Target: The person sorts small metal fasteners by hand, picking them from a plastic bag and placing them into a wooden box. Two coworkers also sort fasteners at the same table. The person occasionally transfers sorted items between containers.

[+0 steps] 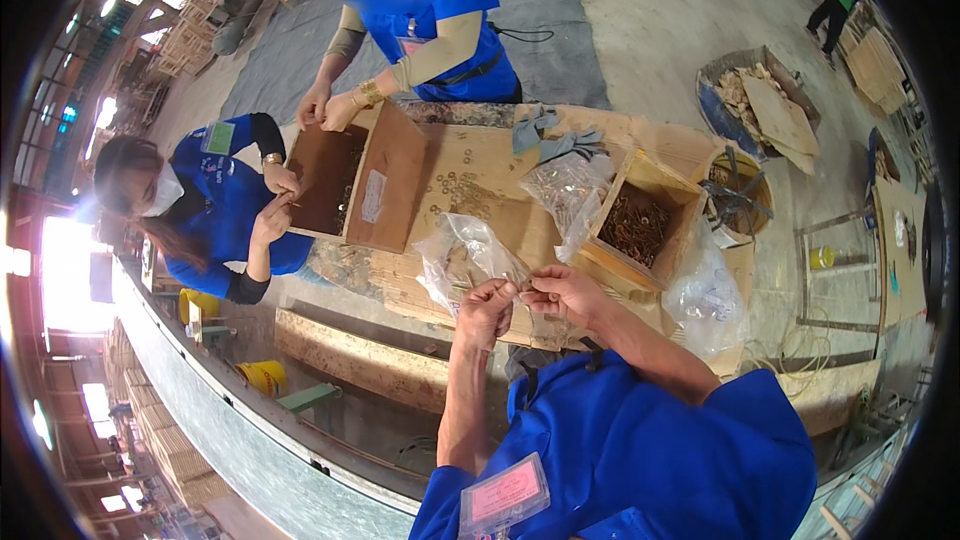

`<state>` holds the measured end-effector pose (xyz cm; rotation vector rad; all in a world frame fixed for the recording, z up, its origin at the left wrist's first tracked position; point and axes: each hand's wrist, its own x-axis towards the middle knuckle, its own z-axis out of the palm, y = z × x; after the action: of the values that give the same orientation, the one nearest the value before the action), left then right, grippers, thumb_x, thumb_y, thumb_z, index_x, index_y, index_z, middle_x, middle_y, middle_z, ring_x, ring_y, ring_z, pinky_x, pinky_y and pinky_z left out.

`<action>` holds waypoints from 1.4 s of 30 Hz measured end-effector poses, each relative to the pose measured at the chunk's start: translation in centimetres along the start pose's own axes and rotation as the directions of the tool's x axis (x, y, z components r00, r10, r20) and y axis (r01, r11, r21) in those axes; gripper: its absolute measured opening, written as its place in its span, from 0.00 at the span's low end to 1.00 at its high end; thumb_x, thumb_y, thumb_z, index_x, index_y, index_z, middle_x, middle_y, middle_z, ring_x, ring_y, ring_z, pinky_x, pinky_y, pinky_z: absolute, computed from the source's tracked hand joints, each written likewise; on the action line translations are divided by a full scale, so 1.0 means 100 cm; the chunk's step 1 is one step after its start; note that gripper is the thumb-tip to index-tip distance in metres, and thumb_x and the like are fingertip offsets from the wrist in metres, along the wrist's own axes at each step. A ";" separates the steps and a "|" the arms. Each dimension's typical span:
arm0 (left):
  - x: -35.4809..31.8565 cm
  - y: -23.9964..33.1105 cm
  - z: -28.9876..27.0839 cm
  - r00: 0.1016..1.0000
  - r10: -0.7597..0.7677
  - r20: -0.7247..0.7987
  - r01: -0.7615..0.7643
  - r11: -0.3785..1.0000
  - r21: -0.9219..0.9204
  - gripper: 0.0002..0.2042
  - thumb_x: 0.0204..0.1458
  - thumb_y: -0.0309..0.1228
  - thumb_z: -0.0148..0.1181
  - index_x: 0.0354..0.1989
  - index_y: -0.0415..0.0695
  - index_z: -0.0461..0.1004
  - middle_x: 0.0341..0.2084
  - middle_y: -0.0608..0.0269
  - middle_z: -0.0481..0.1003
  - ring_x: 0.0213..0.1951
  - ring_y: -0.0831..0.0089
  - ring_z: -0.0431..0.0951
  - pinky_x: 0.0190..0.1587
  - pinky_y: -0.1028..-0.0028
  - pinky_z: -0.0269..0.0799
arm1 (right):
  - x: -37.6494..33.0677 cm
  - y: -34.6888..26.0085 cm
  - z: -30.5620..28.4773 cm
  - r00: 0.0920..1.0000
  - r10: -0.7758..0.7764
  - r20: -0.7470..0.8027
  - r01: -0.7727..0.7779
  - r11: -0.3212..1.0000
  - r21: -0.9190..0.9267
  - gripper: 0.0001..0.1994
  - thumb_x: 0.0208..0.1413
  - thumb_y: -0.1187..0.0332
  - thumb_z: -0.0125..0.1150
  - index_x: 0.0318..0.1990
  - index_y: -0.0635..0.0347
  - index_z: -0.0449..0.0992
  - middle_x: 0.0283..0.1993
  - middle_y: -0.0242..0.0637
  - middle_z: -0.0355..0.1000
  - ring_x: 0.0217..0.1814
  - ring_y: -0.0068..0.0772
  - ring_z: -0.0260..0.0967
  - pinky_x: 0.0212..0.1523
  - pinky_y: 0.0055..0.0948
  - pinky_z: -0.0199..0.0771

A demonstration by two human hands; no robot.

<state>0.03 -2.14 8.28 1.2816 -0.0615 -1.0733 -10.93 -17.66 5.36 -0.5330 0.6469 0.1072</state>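
Observation:
My left hand [487, 313] and my right hand [566, 296] meet over the near edge of the worktable, fingertips pinched together. What they hold between them is too small to make out. Just beyond my left hand lies a clear plastic bag [448, 252] with small pieces inside. Past my right hand stands an open wooden box [617, 261] holding a heap of brown metal hardware [635, 228]. Several flat rings like washers [462, 196] are scattered on the cardboard [505, 205] farther back.
Across the table, two people in blue shirts work over an open wooden box [390, 180]. Grey gloves [556, 137] and another plastic bag [570, 190] lie at the back. To the right are a plastic bag [706, 305], a bucket [742, 223] and a scrap-filled bin [745, 110].

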 end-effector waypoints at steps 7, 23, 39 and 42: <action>-0.003 -0.003 0.018 1.000 0.003 0.020 -0.006 0.990 0.144 0.10 0.57 0.34 0.62 0.33 0.39 0.77 0.13 0.75 0.65 0.12 0.87 0.56 0.14 0.82 0.49 | -0.005 0.002 -0.011 0.999 -0.037 -0.016 0.036 0.997 -0.074 0.08 0.58 0.70 0.61 0.43 0.61 0.78 0.34 0.34 0.77 0.32 0.21 0.72 0.32 0.19 0.72; 0.001 -0.002 0.024 0.747 0.537 0.392 -0.548 0.164 0.820 0.07 0.55 0.28 0.61 0.42 0.45 0.79 0.25 0.57 0.78 0.25 0.64 0.79 0.26 0.73 0.72 | -0.024 -0.017 -0.001 0.993 0.099 0.059 -0.105 0.989 0.109 0.14 0.59 0.64 0.62 0.49 0.59 0.75 0.38 0.32 0.76 0.36 0.22 0.75 0.36 0.23 0.77; 0.016 -0.034 0.016 0.978 0.080 -0.194 -0.145 0.927 -0.347 0.11 0.57 0.35 0.61 0.40 0.39 0.77 0.15 0.71 0.66 0.12 0.83 0.58 0.14 0.81 0.49 | -0.001 -0.012 0.007 0.987 0.035 0.158 -0.016 0.992 -0.123 0.14 0.59 0.73 0.59 0.51 0.65 0.72 0.44 0.38 0.74 0.41 0.27 0.74 0.45 0.27 0.78; 0.039 -0.023 -0.011 0.943 0.174 -0.282 -0.266 0.905 -0.333 0.07 0.56 0.30 0.59 0.27 0.45 0.74 0.15 0.69 0.67 0.14 0.82 0.61 0.15 0.81 0.50 | 0.010 -0.003 0.009 0.999 -0.039 -0.027 0.038 0.998 -0.045 0.21 0.59 0.79 0.53 0.60 0.70 0.62 0.56 0.47 0.68 0.56 0.39 0.69 0.58 0.31 0.73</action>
<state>1.40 -3.65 4.12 1.0276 0.1726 -0.6821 -9.54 -17.53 5.47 -0.5900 0.6620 0.0782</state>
